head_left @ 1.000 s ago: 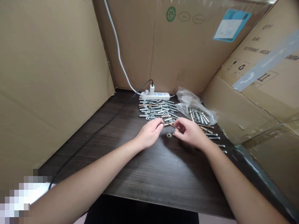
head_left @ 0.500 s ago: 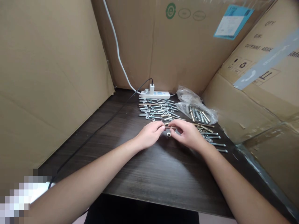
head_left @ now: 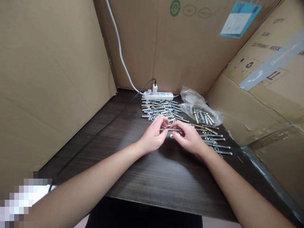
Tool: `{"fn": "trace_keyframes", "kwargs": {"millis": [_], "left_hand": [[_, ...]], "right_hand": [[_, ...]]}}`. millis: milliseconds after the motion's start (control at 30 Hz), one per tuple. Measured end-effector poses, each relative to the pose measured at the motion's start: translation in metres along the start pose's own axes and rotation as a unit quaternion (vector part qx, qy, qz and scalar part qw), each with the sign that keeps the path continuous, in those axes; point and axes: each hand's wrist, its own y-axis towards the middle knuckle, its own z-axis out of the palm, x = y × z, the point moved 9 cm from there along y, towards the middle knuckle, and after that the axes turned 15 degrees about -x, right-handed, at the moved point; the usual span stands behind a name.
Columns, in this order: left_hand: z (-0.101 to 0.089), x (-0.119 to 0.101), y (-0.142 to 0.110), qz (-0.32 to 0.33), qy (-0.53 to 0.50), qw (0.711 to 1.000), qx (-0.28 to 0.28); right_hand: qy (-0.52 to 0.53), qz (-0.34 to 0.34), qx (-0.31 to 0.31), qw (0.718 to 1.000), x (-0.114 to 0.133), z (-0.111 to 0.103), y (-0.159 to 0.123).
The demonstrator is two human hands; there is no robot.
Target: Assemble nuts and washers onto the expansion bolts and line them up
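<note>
A thin bronze-coloured bolt [head_left: 174, 129] lies level between my two hands, just above the dark table. My left hand [head_left: 154, 135] curls around its left end, thumb below and index finger arched above, with a gap between them. On the other side, the fingers of my right hand [head_left: 188, 136] are closed on the bolt and cover its right end. A small pale ring-shaped piece [head_left: 171, 136], a nut or washer, sits under my right fingertips. Beyond my hands, rows of silver bolts, sleeves and washers [head_left: 159, 110] cover the table.
More bolts [head_left: 224, 153] lie right of my right hand. A clear plastic bag [head_left: 193, 98] with several bolts is behind them. A white power strip [head_left: 163, 96] with a plug and cables stands at the back. Cardboard walls [head_left: 185, 50] enclose the table [head_left: 161, 180].
My left hand's fingers have lifted and spread from their pinch, and more of the bolt's left end shows. The right hand stays nearly in place. The view has shifted slightly.
</note>
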Motion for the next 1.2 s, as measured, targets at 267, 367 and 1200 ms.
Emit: {"fn": "trace_keyframes", "kwargs": {"millis": [267,367,1200], "left_hand": [[-0.005,-0.005,0.002,-0.010,0.008,1.000,-0.017],[-0.009,-0.003,0.003,-0.025,0.022,0.999,-0.028],[0.010,0.005,-0.006,-0.040,0.098,0.990,0.089]], "right_hand": [[0.049,0.008,-0.045,0.998,0.006,-0.009,0.001],[0.054,0.036,-0.082,0.995,-0.001,-0.019,0.003],[0.093,0.071,-0.080,0.990,0.000,-0.020,0.001]]}}
